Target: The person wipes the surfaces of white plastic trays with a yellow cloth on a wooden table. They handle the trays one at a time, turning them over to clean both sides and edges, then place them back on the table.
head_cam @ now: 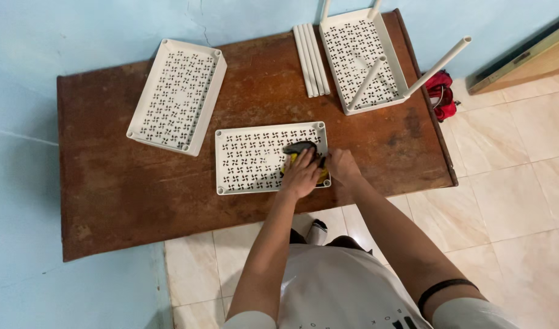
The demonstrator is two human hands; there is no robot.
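Spanning a blue-walled corner, worn wooden table (pixel 109 201), tiled floor (pixel 511 201)

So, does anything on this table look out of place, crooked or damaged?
The far-left white tray lies askew to the table edges. The tray at the far right carries white tubes that lean outward, not upright. The wooden top looks worn and stained. Both hands, left and right, rest on the middle tray.

White trays (pixel 252 159) carry dark pinwheel cutouts, the table (pixel 121 195) is reddish-brown, the held cloth (pixel 301 148) seemingly black-and-yellow.
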